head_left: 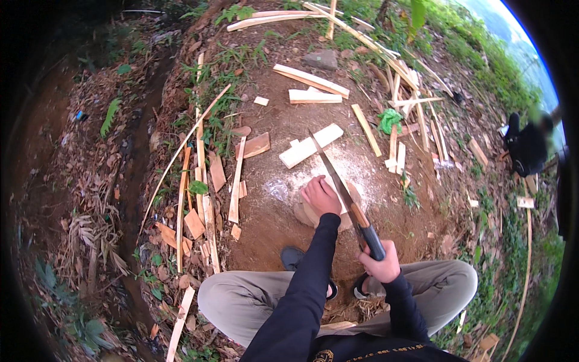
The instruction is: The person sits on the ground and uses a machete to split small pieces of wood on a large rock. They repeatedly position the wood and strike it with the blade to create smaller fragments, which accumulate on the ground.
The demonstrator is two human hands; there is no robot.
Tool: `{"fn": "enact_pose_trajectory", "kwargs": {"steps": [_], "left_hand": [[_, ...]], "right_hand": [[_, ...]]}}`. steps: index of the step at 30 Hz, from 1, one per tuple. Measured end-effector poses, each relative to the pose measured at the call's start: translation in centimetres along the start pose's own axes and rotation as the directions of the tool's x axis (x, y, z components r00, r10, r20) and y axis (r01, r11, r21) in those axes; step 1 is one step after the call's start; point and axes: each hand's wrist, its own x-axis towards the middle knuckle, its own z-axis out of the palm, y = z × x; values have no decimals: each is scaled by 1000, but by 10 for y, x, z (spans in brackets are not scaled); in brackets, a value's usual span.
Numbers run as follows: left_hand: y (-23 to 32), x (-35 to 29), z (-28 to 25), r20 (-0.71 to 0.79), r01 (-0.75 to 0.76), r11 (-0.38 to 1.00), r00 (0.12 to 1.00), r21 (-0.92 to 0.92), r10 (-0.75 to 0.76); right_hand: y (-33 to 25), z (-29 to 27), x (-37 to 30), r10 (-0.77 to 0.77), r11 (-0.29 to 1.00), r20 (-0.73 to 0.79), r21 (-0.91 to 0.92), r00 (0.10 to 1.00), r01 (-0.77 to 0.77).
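Observation:
In my right hand [381, 263] is the dark grip of a long saw [331, 164], its narrow blade tapering to a point and slanting away to the upper left. A brown section sits between grip and blade. My left hand [321, 194], fingers curled, bears down on a pale piece of wood [339, 196] on top of a round wooden block [306, 213]. The blade runs just right of that hand, hiding part of the piece. Beyond, a short pale board [295, 154] lies on the ground under the saw's tip, with a small offcut against it.
Pale sawdust [365, 160] covers the soil around the block. Cut boards [315, 96] lie ahead, and long strips [202, 151] lie to the left. More strips are piled at the far right beside a green plastic bag [389, 120]. A person in dark clothing [531, 145] is at the right edge.

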Motion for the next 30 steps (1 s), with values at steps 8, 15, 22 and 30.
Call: {"fn": "enact_pose_trajectory", "kwargs": {"steps": [8,15,22,30], "left_hand": [[-2,1,-1,12,-35,999,999,5,35],[2,1,-1,13,-58,998,998,19,58],[1,-1,-1,29,-39,999,999,22,39],[4,-2,-2,19,-33,999,999,14,33]], "right_hand": [[19,2,-4,-57,998,6,-5,998,57],[13,-4,-4,-47,999,-11,-7,999,47],[14,-4,-5,-71,997,0,-1,997,71],[13,0,-6,-96,995,-2,-33,995,96]]}}
